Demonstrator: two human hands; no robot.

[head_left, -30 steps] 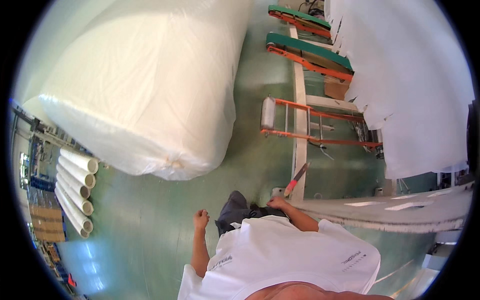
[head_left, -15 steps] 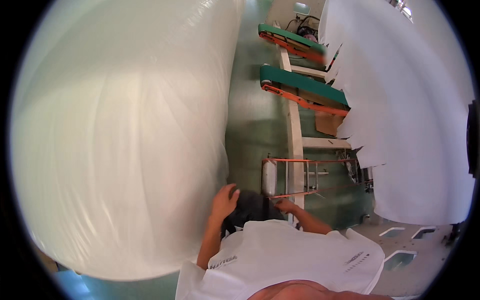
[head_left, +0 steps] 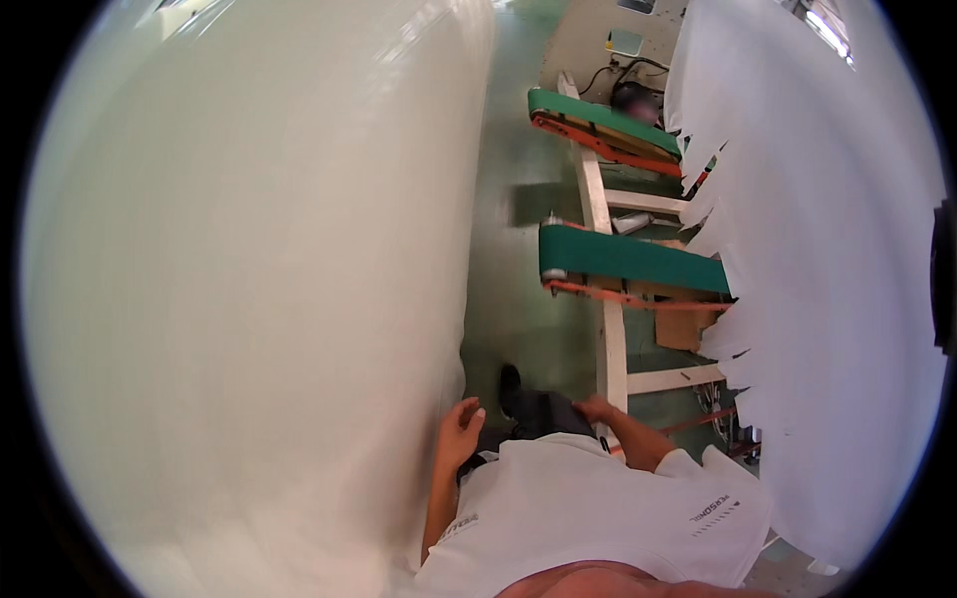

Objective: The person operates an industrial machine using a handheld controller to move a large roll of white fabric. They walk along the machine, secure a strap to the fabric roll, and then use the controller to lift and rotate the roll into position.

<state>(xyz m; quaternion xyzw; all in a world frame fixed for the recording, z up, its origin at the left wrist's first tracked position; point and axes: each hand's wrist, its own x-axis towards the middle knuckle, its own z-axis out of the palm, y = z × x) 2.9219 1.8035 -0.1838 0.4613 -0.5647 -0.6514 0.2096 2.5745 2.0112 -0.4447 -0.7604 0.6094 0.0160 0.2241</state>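
My left hand [head_left: 462,429] hangs beside a tall bulging mass of whitish plastic sheeting [head_left: 269,279] that fills the left side. Its fingers are loosely bent with the thumb apart, and nothing shows in it. Over my dark trousers [head_left: 543,411], close to my right thigh, is my right hand [head_left: 595,410]; its fingers are blurred and partly turned away. No object is seen in that hand. A dark shoe [head_left: 509,379] points ahead on the green floor.
To the right, two green belt conveyors [head_left: 633,257] with orange sides jut toward the walkway [head_left: 498,299]. A pale beam [head_left: 611,349] runs low under them. White sheeting with a ragged edge [head_left: 827,269] hangs at the right. A brown cardboard piece [head_left: 680,324] sits below the nearer belt.
My view has moved forward along the walkway, so the conveyors appear closer. The bare orange frame with a roller has mostly passed behind my right arm. A shoe has come into view.
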